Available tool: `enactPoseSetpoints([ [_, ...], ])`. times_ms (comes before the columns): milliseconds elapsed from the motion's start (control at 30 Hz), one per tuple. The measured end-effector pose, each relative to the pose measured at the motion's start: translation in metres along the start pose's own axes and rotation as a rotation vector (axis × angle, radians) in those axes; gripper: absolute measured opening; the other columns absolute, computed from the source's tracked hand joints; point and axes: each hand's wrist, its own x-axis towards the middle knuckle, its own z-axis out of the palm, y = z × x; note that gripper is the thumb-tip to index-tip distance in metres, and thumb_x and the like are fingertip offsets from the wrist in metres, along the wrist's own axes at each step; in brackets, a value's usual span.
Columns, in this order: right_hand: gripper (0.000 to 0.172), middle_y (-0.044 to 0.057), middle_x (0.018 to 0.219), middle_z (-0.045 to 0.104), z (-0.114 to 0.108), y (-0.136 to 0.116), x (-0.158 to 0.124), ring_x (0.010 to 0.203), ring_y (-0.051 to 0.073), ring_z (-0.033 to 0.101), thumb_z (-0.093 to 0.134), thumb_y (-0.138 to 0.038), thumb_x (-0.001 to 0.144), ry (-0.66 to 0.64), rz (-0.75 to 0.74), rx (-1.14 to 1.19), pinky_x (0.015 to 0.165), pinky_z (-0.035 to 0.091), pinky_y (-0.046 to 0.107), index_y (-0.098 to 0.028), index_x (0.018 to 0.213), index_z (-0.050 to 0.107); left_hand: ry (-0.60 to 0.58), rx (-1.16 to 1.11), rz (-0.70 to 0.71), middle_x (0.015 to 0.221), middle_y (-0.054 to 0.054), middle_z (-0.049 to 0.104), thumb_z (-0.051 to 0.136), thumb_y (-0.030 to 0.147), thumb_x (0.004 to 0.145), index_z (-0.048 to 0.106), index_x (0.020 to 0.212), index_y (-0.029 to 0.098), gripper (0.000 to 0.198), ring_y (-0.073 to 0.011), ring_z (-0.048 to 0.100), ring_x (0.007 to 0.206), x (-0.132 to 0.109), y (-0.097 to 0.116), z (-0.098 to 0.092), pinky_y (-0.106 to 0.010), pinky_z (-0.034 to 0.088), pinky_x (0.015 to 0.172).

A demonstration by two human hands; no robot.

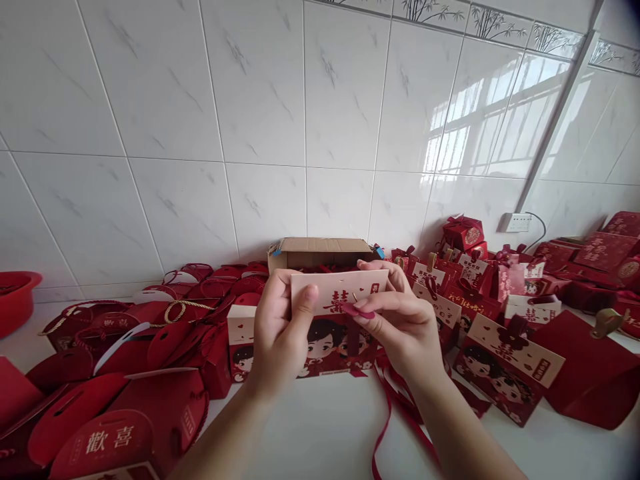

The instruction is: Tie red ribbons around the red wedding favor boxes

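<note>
A red gift box (334, 333) with a pale pink flap and a cartoon couple printed on its front stands on the white table (320, 427) before me. My left hand (280, 333) grips the box's left end, thumb pressed on the flap. My right hand (400, 320) is closed on the flap's right end, its thumb and fingers pinching near a small gold clasp at the flap's centre. A red ribbon (387, 417) trails from under the box toward me.
Flat and folded red boxes (125, 400) pile up at the left. Finished gift boxes (505, 367) crowd the right. An open cardboard carton (320, 252) stands behind against the tiled wall. A red basin (15, 297) sits far left, a wall socket (515, 222) at the right.
</note>
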Motion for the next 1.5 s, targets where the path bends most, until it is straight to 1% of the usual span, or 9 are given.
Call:
enactPoseSetpoints([
  [133, 0.020, 0.004, 0.105, 0.060, 0.001, 0.001, 0.001, 0.115, 0.022, 0.050, 0.074, -0.016, 0.076, -0.002, 0.036, -0.037, 0.095, 0.047, 0.040, -0.034, 0.082, 0.076, -0.011, 0.067, 0.024, 0.077, 0.002, 0.056, 0.054, 0.032, 0.092, 0.051, 0.089, 0.022, 0.010, -0.0127, 0.054, 0.072, -0.001, 0.000, 0.001, -0.022, 0.045, 0.066],
  [333, 0.022, 0.004, 0.095, 0.061, 0.005, 0.005, -0.003, 0.102, 0.019, 0.054, 0.075, -0.014, 0.075, 0.061, 0.031, -0.072, 0.086, 0.050, 0.035, -0.034, 0.085, 0.077, -0.013, 0.218, 0.196, 0.082, 0.000, 0.056, 0.052, 0.025, 0.093, 0.053, 0.092, 0.021, 0.004, -0.0132, 0.055, 0.077, -0.007, -0.001, 0.003, -0.023, 0.045, 0.072],
  [600, 0.030, 0.003, 0.097, 0.062, 0.005, 0.003, -0.003, 0.103, 0.018, 0.055, 0.072, -0.008, 0.076, 0.070, -0.042, -0.078, 0.087, 0.052, 0.034, -0.035, 0.088, 0.076, -0.014, 0.177, 0.366, 0.085, -0.002, 0.060, 0.052, 0.017, 0.092, 0.054, 0.096, 0.019, 0.005, -0.0120, 0.058, 0.077, -0.006, -0.003, 0.004, -0.022, 0.047, 0.070],
  [800, 0.035, 0.003, 0.095, 0.058, 0.005, 0.006, -0.005, 0.093, 0.017, 0.058, 0.069, -0.002, 0.076, 0.099, -0.184, -0.112, 0.075, 0.054, 0.033, -0.034, 0.090, 0.075, -0.137, 0.057, 0.474, 0.096, -0.008, 0.063, 0.046, 0.008, 0.091, 0.050, 0.101, 0.018, 0.014, -0.0172, 0.061, 0.091, -0.008, -0.011, 0.006, -0.028, 0.050, 0.073],
  [1000, 0.062, 0.005, 0.106, 0.057, 0.006, 0.005, -0.006, 0.096, 0.020, 0.060, 0.070, -0.009, 0.077, 0.124, -0.325, -0.004, 0.076, 0.054, 0.037, -0.032, 0.129, 0.046, -0.206, 0.047, 0.682, 0.101, -0.010, 0.065, 0.046, 0.002, 0.087, 0.048, 0.107, 0.017, 0.026, -0.0204, 0.061, 0.092, -0.012, -0.012, 0.002, -0.038, 0.051, 0.078],
  [1133, 0.029, 0.002, 0.083, 0.059, 0.003, 0.000, -0.005, 0.076, 0.015, 0.059, 0.071, -0.012, 0.076, 0.068, -0.308, 0.009, 0.067, 0.053, 0.031, -0.022, 0.099, 0.056, -0.245, 0.093, 0.742, 0.099, -0.008, 0.063, 0.047, 0.002, 0.084, 0.045, 0.109, 0.017, 0.030, -0.0188, 0.058, 0.090, -0.011, -0.007, 0.002, -0.038, 0.050, 0.079],
  [1200, 0.026, 0.000, 0.077, 0.057, 0.005, -0.003, -0.006, 0.070, 0.013, 0.057, 0.072, -0.008, 0.074, 0.128, -0.302, 0.001, 0.062, 0.051, 0.028, -0.020, 0.088, 0.054, -0.222, 0.161, 0.719, 0.101, -0.010, 0.057, 0.056, 0.004, 0.078, 0.041, 0.111, 0.017, 0.039, -0.0201, 0.056, 0.093, -0.010, -0.007, 0.004, -0.039, 0.051, 0.079],
  [1367, 0.029, 0.001, 0.079, 0.056, 0.015, -0.004, -0.012, 0.072, 0.014, 0.057, 0.069, -0.002, 0.073, 0.212, -0.230, -0.096, 0.057, 0.049, 0.026, -0.021, 0.087, 0.051, -0.013, 0.457, 0.704, 0.114, -0.017, 0.049, 0.082, 0.020, 0.058, 0.035, 0.119, 0.015, 0.077, -0.0293, 0.052, 0.105, -0.006, -0.014, 0.012, -0.049, 0.049, 0.087],
  [1500, 0.030, 0.001, 0.080, 0.056, 0.013, -0.002, -0.013, 0.071, 0.014, 0.057, 0.068, -0.001, 0.073, 0.201, -0.301, -0.205, 0.056, 0.048, 0.027, -0.021, 0.089, 0.051, 0.052, 0.615, 0.726, 0.112, -0.016, 0.052, 0.082, 0.025, 0.063, 0.040, 0.118, 0.013, 0.070, -0.0283, 0.051, 0.105, 0.000, -0.013, 0.007, -0.045, 0.047, 0.090],
])
